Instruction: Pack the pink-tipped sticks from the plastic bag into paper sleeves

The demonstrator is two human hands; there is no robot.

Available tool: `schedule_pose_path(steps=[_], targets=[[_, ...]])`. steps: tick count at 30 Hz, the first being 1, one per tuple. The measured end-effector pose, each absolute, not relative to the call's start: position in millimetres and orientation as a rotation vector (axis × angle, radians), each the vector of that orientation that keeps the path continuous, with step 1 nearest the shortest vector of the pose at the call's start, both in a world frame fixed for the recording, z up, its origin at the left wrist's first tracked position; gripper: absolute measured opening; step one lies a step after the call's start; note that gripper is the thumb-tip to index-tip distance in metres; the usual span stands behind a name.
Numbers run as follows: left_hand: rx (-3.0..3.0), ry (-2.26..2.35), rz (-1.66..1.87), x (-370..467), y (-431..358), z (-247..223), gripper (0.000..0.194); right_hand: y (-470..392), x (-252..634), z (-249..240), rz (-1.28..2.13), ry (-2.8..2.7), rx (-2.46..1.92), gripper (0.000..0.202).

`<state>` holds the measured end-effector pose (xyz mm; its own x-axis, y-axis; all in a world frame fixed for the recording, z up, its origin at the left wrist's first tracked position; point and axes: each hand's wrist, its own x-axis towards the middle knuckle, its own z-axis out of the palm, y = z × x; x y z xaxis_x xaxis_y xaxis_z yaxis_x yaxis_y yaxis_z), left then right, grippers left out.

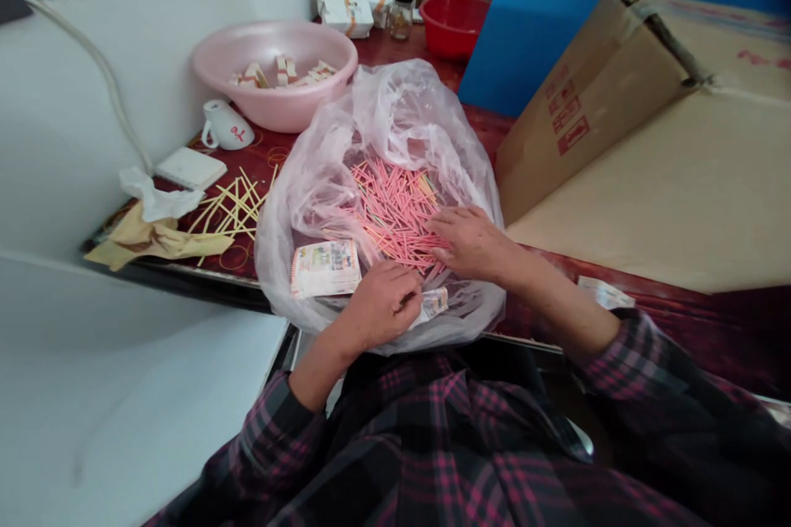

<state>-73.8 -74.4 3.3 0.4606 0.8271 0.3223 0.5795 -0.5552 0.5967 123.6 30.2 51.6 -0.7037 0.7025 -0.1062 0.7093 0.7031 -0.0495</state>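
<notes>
A large clear plastic bag (281,218) lies open on the dark red table, with a heap of thin pink sticks (395,206) inside. My right hand (473,244) rests on the right side of the heap, fingers stretched over the sticks. Lower down, my left hand (386,302) is curled at the front of the bag, and what its fingers hold, if anything, is too small to name. Beside it on the right a small printed paper (435,302) shows. To its left lies a stack of printed papers (327,268) on the plastic.
Behind the bag stand a pink basin (278,111) with small bundles, a red basin (454,25) and a glass jar (401,16). A white mug (228,128), yellow sticks (231,210) and crumpled paper (152,235) lie left. A large cardboard box (643,156) fills the right.
</notes>
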Motion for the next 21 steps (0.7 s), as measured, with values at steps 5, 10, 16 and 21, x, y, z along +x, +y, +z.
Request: schedule_pose_path(steps=[5, 10, 16, 21], targets=[[2.267, 1.192, 0.792, -75.3, -70.9, -3.2, 0.019, 28.9, 111.8, 44.6, -0.074, 2.746, 1.13, 0.039], [2.258, 1.218, 0.761, -75.2, -70.1, -6.1, 0.02, 18.0, 103.3, 31.3, 0.042, 2.728, 1.154, 0.032], [2.236, 1.242, 0.789, -73.4, -69.8, -8.8, 0.02, 21.3, 104.3, 20.7, -0.05, 2.761, 1.317, 0.032], [2.067, 1.197, 0.848, -79.3, -71.3, -4.2, 0.021, 46.3, 124.6, 21.4, -0.89, 2.937, 1.524, 0.02]])
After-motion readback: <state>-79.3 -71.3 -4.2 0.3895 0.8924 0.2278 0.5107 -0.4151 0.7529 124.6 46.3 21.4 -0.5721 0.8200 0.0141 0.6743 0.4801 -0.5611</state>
